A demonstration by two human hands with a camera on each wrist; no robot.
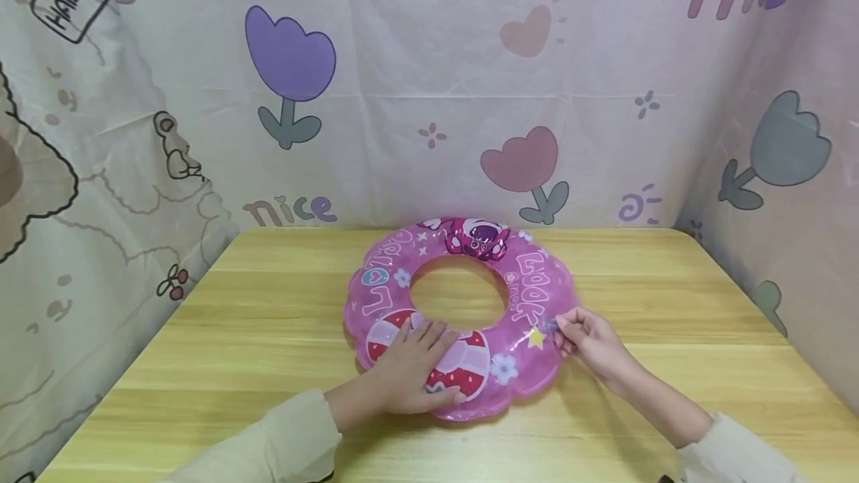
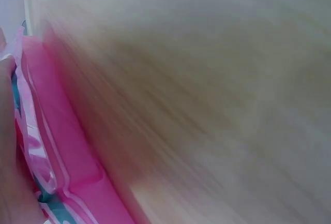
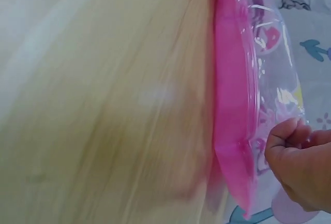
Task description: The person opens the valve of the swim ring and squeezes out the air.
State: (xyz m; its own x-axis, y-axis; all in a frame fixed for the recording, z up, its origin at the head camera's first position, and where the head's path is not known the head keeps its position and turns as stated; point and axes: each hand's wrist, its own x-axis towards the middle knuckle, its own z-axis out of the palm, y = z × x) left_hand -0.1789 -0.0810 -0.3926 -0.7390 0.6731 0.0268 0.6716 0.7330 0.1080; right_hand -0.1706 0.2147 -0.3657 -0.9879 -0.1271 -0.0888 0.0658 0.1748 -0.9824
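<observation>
Resting the left hand on the near left part of a pink inflatable ring, with its fingers straight and a little apart, and pinching with the right hand, thumb and fingertips together, at the right side of the ring. Facing a pale, printed cloth backdrop, spreading behind and along both sides. Working at a wood-grain desk, stretching back to the foot of the cloth. Having the ring lying flat in the middle of the desk, with its far rim near the back edge. Wearing cream sleeves on both arms. Covering part of a red, white and pink panel with the left hand. Leaving in sight a magenta bear print on the far rim, then pale outlined letters reading "Look" on the right, a whitish flower print nearer the front and a yellow star print. Clasping between right thumb and fingertips a small translucent tab, sitting just beside the star.
</observation>
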